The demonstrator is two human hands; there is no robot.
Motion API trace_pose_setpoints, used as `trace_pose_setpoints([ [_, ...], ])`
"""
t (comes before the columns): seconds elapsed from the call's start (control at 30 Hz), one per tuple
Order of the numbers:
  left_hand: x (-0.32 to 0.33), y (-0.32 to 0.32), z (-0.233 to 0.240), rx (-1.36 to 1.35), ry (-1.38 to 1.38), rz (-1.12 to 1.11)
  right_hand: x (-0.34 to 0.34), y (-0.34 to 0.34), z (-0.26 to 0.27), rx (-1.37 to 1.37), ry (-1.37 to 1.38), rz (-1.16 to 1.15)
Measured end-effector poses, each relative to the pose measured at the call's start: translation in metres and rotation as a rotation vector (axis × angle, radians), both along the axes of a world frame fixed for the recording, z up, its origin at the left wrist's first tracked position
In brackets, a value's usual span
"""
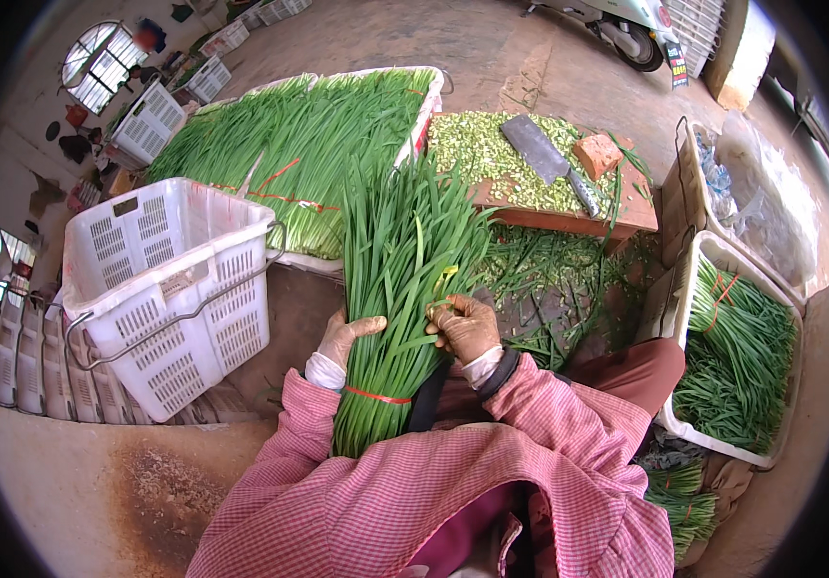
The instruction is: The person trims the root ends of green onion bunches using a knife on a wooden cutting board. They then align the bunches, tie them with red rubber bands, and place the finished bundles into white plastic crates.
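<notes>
A thick bunch of green Chinese chives, tied near its lower end with a red band, rests upright against my lap with its leaf tips pointing away. My gloved left hand grips the bunch from its left side, thumb laid across the leaves. At the bunch's right side, my gloved right hand pinches a few leaves between thumb and fingers. A yellowed leaf stands out just above those fingers. The gloves look stained, with white cuffs showing at both wrists.
A white plastic crate stands at the left, before a crate packed with chives. Ahead right, a cleaver and a brick lie on a wooden board covered in chopped stalks. Tied chives fill another crate at right.
</notes>
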State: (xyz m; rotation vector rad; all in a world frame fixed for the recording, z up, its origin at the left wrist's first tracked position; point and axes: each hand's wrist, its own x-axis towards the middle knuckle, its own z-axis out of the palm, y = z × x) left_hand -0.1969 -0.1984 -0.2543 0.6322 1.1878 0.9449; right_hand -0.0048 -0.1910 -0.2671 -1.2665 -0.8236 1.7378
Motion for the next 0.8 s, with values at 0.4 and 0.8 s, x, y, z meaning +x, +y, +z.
trace_pose_setpoints([
  [0.4,-0.008,0.006,-0.019,-0.062,0.032,0.046,0.032,-0.005,0.073,0.416,0.316,-0.301],
  [0.8,0.01,0.007,-0.015,-0.034,0.087,-0.022,0.041,-0.024,0.02,0.715,-0.847,0.378],
])
